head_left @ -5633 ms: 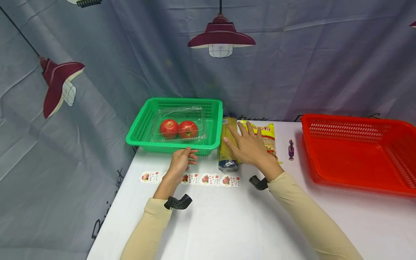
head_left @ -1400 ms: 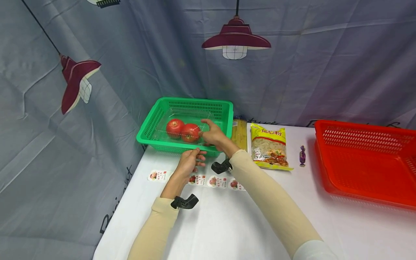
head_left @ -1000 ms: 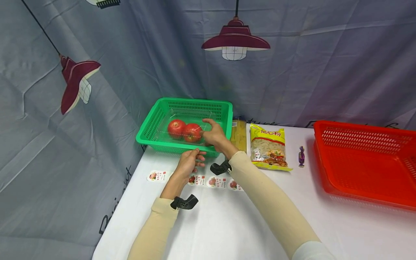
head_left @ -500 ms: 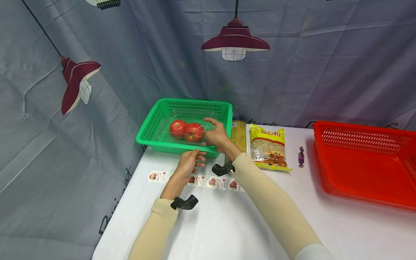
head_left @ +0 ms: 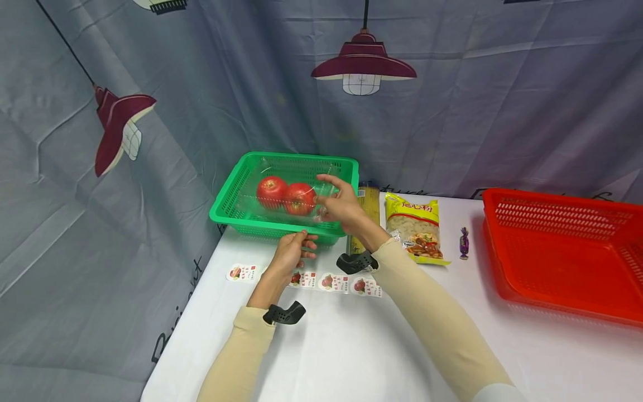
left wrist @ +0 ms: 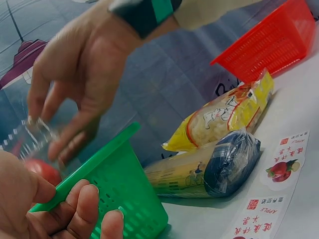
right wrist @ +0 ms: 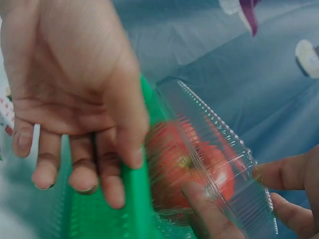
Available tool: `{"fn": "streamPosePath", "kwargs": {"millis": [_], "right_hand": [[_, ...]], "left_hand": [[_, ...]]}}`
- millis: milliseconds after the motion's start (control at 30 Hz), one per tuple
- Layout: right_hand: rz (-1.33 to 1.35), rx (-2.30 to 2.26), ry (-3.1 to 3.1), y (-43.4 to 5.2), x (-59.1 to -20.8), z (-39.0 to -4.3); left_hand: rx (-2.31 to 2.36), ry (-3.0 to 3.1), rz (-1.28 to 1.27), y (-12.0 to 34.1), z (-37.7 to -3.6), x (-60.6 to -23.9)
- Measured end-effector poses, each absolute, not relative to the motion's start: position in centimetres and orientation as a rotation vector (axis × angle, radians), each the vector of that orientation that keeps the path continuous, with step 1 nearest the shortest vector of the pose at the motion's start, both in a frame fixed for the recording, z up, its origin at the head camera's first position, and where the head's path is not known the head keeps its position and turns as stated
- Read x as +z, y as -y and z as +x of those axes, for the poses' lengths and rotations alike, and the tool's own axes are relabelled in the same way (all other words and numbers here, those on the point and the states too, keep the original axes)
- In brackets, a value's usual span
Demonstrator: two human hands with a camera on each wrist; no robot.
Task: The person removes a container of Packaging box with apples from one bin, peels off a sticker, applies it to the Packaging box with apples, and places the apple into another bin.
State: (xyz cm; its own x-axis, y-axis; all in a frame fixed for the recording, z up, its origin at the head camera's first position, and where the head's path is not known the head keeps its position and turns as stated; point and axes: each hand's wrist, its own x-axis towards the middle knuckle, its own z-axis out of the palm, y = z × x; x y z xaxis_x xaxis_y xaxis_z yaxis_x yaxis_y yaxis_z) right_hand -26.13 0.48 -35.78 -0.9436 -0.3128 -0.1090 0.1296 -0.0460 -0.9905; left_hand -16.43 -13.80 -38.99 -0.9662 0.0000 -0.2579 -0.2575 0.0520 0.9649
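My right hand point(head_left: 345, 207) pinches one end of the clear box point(right wrist: 249, 199); two red fruits point(head_left: 300, 199) show inside, left of those fingertips; my left hand point(head_left: 287, 251) pinches the rim of the green basket point(head_left: 246, 226); the box's underside is hidden.

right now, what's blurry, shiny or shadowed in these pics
Head view: mostly crisp, with a soft shadow on the table beside the red basket; left wrist view: the right hand looks smeared, and light glints off the long pack; right wrist view: the green basket has a blurred rim, and bright glints line the clear box.
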Motion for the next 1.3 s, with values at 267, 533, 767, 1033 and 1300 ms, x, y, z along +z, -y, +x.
{"fn": "streamPosePath", "kwargs": {"millis": [267,533,767,1033,1300], "right_hand": [[-0.262,-2.071,-1.883,-2.0,-33.1,-24.6],[-0.313,-2.044,-1.912,-4.6,-31.6,-23.0],[-0.364,-2.021,-1.919,-6.9,-30.5,-21.4],[-0.398,-2.015,-1.947,-9.4,-29.6,-19.6],[-0.401,-1.94,-2.025,-12.3,-28.9,-17.6]], "left_hand": [[2.015,-2.131,-0.253,14.1,-17.1,-40.0],[2.041,-2.15,-0.262,14.3,-18.3,-42.7],[2.047,-2.156,-0.26,14.3,-18.3,-42.8],[2.032,-2.169,-0.284,14.2,-18.1,-42.8],[2.055,-2.205,-0.294,14.1,-17.7,-43.1]]}}
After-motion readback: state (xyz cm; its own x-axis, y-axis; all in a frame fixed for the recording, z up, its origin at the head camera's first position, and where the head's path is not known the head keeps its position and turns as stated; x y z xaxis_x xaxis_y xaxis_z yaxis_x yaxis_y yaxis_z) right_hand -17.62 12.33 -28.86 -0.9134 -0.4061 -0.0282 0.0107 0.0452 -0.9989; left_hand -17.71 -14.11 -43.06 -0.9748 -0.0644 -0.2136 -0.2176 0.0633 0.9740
